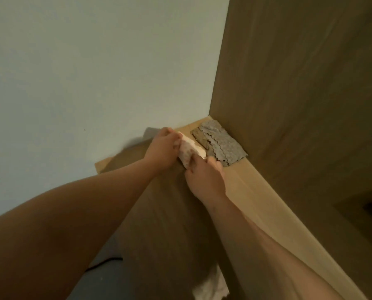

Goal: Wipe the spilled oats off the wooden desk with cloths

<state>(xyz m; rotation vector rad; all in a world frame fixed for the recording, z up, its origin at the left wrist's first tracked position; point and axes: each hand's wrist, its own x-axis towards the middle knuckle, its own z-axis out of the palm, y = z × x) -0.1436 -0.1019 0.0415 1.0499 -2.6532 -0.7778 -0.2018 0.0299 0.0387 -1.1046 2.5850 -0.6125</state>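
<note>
Wood, pale where the light reaches it, runs along the table (267, 202) into the far corner, and that is where I see both hands working. The left grip (162, 148) is clenched around the far end of a pale, speckled cloth (189, 151), with the fingers curled over it. The right grip (204, 176) grasps the near end of the same cloth, the thumb and fingers wrapped round it. The cloth is bunched into a short roll between the 2 grips, over the table surface, just in front of the corner.

Just beside that roll, on the side toward the corner, lies a grey cloth (224, 141) with a wavy, scalloped edge. It lies flat on the table, its far side touching the tall wooden panel (299, 83) that rises on the right. A tan cloth (199, 137) sits partly under it, between the grey one and the pale roll. I cannot tell whether the tan patch carries oats; the picture is too soft there.

Much of the table near me lies in shadow. A white wall (94, 61) fills the left and meets the panel at the corner. Lower left I see grey floor (98, 282) with a black cable (102, 264) across it. At the bottom edge is something white and crumpled (211, 286); I cannot tell what it is.
</note>
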